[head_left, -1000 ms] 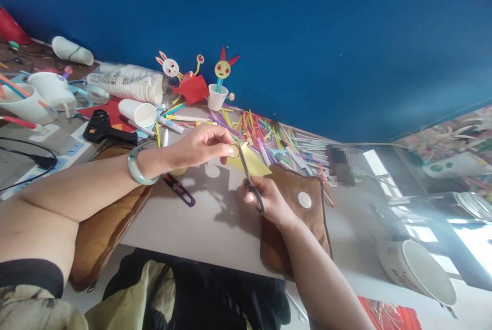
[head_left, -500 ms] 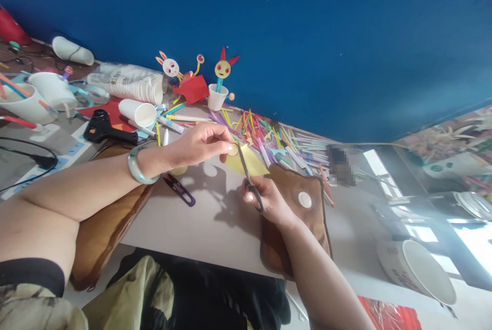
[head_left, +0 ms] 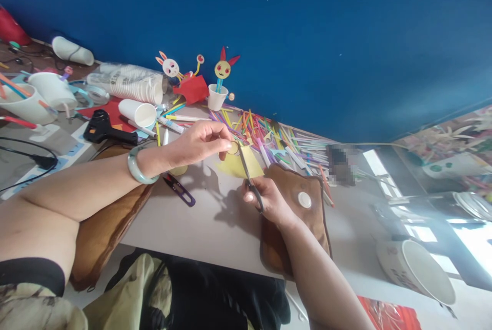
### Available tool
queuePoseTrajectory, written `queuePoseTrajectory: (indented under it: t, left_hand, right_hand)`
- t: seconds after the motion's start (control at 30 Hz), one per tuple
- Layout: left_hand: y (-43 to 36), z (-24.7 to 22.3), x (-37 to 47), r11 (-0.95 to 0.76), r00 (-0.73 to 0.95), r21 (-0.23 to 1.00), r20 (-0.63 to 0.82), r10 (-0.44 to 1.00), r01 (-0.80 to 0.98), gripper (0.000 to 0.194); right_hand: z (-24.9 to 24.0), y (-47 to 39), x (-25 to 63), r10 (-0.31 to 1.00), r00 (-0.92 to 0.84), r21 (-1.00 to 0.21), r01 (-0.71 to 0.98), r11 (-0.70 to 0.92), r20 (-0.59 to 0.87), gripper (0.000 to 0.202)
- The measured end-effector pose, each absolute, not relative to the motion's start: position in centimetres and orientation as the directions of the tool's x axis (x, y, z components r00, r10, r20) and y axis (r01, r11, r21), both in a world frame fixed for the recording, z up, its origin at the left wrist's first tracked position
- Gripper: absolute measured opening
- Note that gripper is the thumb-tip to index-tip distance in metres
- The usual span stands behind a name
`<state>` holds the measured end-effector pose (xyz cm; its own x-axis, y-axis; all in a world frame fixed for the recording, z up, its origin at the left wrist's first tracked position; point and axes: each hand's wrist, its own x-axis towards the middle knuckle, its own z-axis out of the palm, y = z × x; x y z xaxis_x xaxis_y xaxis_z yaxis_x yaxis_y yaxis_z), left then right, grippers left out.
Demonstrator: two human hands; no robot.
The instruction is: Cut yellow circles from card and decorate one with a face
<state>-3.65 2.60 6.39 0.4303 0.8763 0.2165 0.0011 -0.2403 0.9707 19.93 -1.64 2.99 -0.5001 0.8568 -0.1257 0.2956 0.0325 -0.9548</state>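
Note:
My left hand [head_left: 205, 141], a bracelet at its wrist, pinches a piece of yellow paper [head_left: 251, 162] that bears a small drawn circle. In my right hand [head_left: 269, 199] is a pair of dark-handled scissors [head_left: 245, 163], their blades pointing up and away from me, up against the paper beside the circle. Whether the blades are parted cannot be made out. Below my left wrist, purple thread snips [head_left: 179, 190] lie on the table [head_left: 180, 232], near a pale yellow paper disc [head_left: 179, 170].
Brown cushions [head_left: 295, 197] lie under each forearm. Coloured sticks [head_left: 253, 125] are heaped behind my hands. Left stand a black glue gun [head_left: 109, 127] and white paper cups [head_left: 138, 112]. Two paper rabbit figures [head_left: 223, 69] face me by the blue wall [head_left: 307, 38]. A white bowl [head_left: 418, 271] stands right.
The yellow paper has shifted and turned a little to the left, its wide part now showing further below my left fingers. Both hands stay almost in place.

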Motion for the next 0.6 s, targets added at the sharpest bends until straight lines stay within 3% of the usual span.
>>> queuePoseTrajectory:
  t: [0.43, 0.6]
  left_hand:
    - [2.81, 5.78, -3.60, -0.273, 0.463, 0.962, 0.231, 0.856, 0.024, 0.021]
    - [2.83, 5.97, -3.67, -0.303, 0.487, 0.952, 0.246, 0.838, 0.041, 0.017]
  right_hand:
    - [3.04, -1.70, 19.78, 0.871, -0.480, -0.953, 0.300, 0.047, -0.109, 0.061]
    - [3.07, -1.72, 19.76, 0.872, -0.480, -0.953, 0.298, 0.056, -0.099, 0.061]
